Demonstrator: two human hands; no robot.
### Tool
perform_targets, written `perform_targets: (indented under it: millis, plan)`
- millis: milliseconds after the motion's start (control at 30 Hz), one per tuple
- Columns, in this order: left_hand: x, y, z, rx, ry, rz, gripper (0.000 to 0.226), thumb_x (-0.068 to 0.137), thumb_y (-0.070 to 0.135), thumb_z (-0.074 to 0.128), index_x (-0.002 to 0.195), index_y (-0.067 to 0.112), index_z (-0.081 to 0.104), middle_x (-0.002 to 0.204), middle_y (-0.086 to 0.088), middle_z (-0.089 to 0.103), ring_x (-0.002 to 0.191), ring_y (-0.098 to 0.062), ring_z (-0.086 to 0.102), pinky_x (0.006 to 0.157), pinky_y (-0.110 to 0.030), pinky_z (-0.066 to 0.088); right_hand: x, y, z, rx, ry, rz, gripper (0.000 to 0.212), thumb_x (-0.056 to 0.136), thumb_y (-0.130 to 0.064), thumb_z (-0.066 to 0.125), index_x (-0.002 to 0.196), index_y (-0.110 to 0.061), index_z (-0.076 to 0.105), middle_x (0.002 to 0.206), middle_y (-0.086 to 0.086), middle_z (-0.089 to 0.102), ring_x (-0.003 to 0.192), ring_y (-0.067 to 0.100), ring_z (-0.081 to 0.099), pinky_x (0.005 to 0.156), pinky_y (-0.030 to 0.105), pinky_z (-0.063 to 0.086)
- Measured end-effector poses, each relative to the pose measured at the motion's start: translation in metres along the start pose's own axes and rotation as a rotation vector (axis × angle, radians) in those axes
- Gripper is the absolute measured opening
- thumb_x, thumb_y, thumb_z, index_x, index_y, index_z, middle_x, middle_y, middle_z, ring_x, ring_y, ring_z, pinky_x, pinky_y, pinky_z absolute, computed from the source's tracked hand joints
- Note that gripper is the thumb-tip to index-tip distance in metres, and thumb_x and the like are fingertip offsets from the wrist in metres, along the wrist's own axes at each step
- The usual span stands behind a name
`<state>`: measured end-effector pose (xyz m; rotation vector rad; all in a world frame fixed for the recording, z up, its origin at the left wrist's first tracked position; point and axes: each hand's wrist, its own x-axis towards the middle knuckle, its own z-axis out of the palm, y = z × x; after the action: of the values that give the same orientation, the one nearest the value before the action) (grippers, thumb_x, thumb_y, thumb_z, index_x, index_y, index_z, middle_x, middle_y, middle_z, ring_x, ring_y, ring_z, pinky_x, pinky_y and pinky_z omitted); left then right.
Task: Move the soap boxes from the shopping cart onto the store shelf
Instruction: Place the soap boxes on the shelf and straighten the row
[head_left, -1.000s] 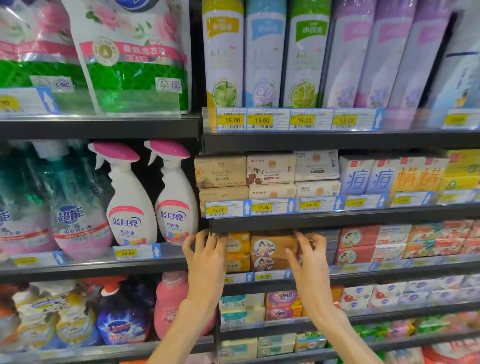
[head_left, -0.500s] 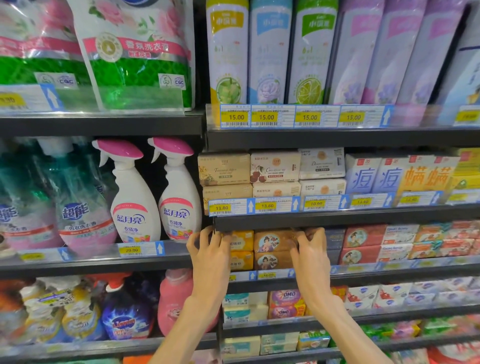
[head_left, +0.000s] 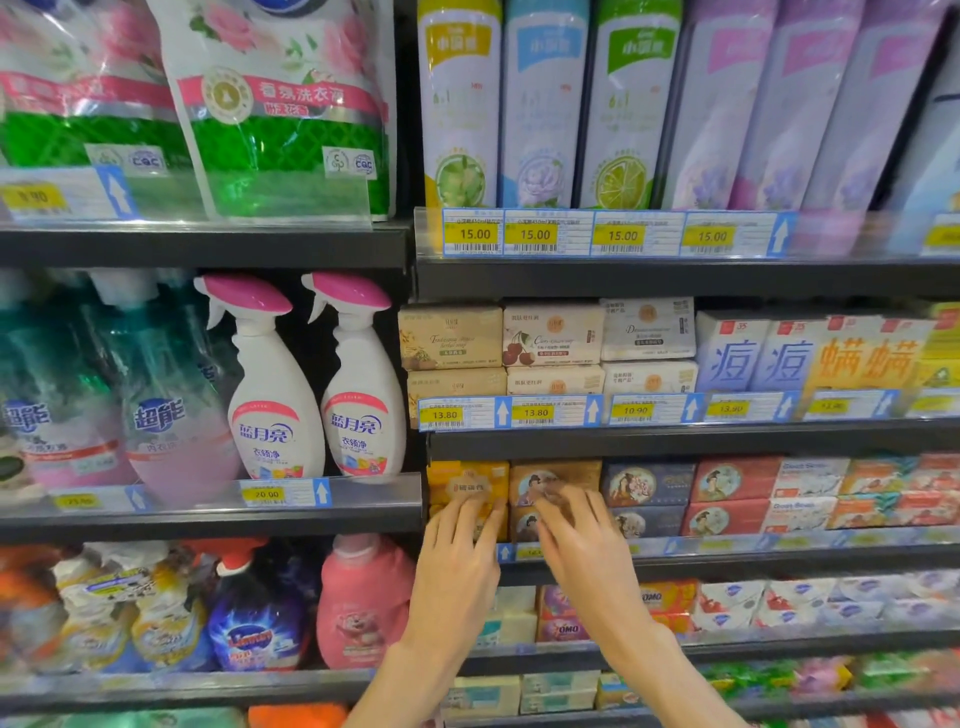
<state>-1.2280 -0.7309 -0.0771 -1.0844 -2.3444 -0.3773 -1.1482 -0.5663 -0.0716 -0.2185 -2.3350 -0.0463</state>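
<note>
Stacked soap boxes fill the dark shelf (head_left: 727, 564) at chest height. A yellow soap box (head_left: 466, 478) stands at the shelf's left end, with a brown soap box (head_left: 556, 478) bearing a portrait beside it. My left hand (head_left: 460, 551) rests flat against the front of the yellow boxes, fingers spread. My right hand (head_left: 582, 540) lies against the front of the brown boxes, fingers apart and blurred. Neither hand holds a box. The shopping cart is out of view.
Navy soap boxes (head_left: 647, 486) and red soap boxes (head_left: 732, 480) continue to the right. Beige soap boxes (head_left: 550, 335) sit one shelf up. Spray bottles (head_left: 358, 384) stand to the left, a pink detergent bottle (head_left: 363, 597) lower left, and tall aerosol cans (head_left: 545, 104) above.
Both hands have dropped from the upper edge of the boxes to their front faces and moved closer together. The right hand shifted left, off the box to the right of the brown ones.
</note>
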Motion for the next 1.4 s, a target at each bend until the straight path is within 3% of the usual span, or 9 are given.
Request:
perform_targets:
  millis: [133, 367, 700, 1400]
  plan:
    - [-0.002, 0.001, 0.004, -0.019, -0.087, -0.036, 0.068, 0.074, 0.018, 0.076, 0.138, 0.017, 0.057, 0.137, -0.008, 0.057, 0.128, -0.029, 0.052, 0.104, -0.040, 0.049, -0.003, -0.001, 0.006, -0.091, -0.040, -0.003, 0.048, 0.088, -0.026, 0.070, 0.134, -0.019, 0.060, 0.122, 0.011, 0.059, 0.111, 0.029, 0.054, 0.086, 0.043, 0.057]
    - [-0.002, 0.006, 0.006, -0.025, -0.125, -0.082, 0.067, 0.074, 0.019, 0.077, 0.138, 0.016, 0.057, 0.139, -0.009, 0.055, 0.131, -0.029, 0.050, 0.098, -0.040, 0.053, -0.012, -0.002, 0.010, -0.088, -0.110, -0.020, 0.054, 0.089, -0.034, 0.065, 0.141, -0.027, 0.052, 0.128, 0.010, 0.055, 0.115, 0.030, 0.053, 0.091, 0.043, 0.054]
    - [-0.007, 0.004, 0.008, -0.017, -0.157, -0.105, 0.069, 0.075, 0.018, 0.077, 0.140, 0.017, 0.055, 0.142, -0.008, 0.052, 0.132, -0.028, 0.047, 0.095, -0.042, 0.053, -0.013, -0.003, 0.008, -0.078, -0.168, 0.004, 0.056, 0.086, -0.035, 0.067, 0.140, -0.028, 0.051, 0.130, 0.009, 0.053, 0.117, 0.030, 0.052, 0.093, 0.044, 0.053]
    - [-0.017, 0.025, -0.002, -0.016, -0.174, -0.194, 0.068, 0.084, 0.019, 0.066, 0.148, 0.021, 0.043, 0.149, -0.005, 0.042, 0.140, -0.026, 0.038, 0.111, -0.045, 0.042, -0.027, 0.006, -0.012, 0.016, -0.201, 0.025, 0.049, 0.088, -0.030, 0.066, 0.136, -0.025, 0.055, 0.138, 0.006, 0.052, 0.131, 0.026, 0.042, 0.107, 0.047, 0.046]
